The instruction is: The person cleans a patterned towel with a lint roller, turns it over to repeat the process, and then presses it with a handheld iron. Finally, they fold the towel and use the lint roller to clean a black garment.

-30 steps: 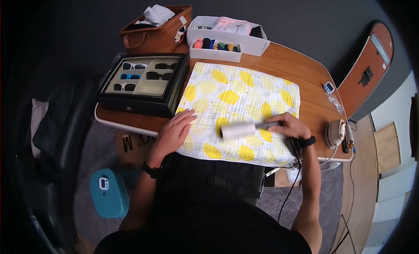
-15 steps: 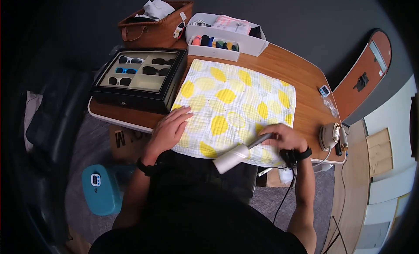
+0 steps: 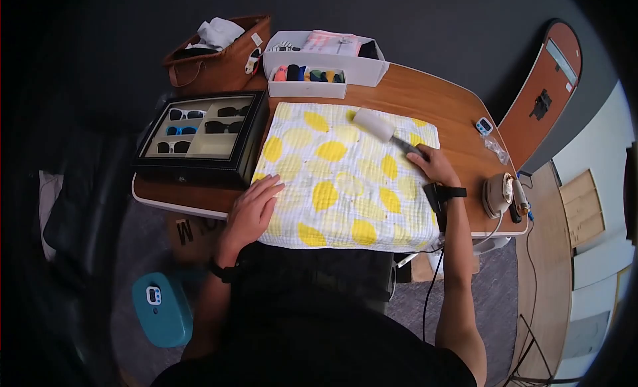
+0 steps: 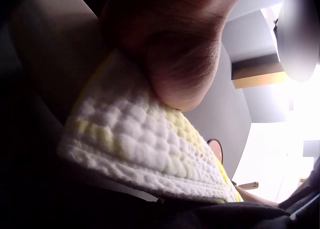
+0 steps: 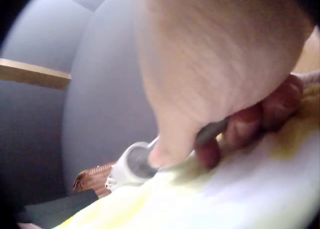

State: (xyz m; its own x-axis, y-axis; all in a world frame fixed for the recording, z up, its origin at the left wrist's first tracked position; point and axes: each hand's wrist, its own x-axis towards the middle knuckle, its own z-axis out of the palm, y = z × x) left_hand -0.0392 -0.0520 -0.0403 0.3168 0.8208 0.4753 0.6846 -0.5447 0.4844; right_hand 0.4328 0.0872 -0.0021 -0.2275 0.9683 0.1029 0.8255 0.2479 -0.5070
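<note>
A quilted white cloth with yellow lemons lies spread over the table's front half. My right hand grips the dark handle of a lint roller, its white roll over the far part of the cloth. In the right wrist view, fingers and thumb curl round the handle, with the lint roller beyond the thumb. Flat on the cloth's left edge rests my left hand, fingers extended. The left wrist view has the heel of the left hand on the cloth.
Left of the cloth stands a black sunglasses case. Behind are a brown basket, a white bin and a small white box of rolled fabric. A beige corded appliance and a small timer sit at right.
My right hand has swept the lint roller from mid-cloth to the near edge, then up to the far part of the cloth. The left hand stays at the left edge.
</note>
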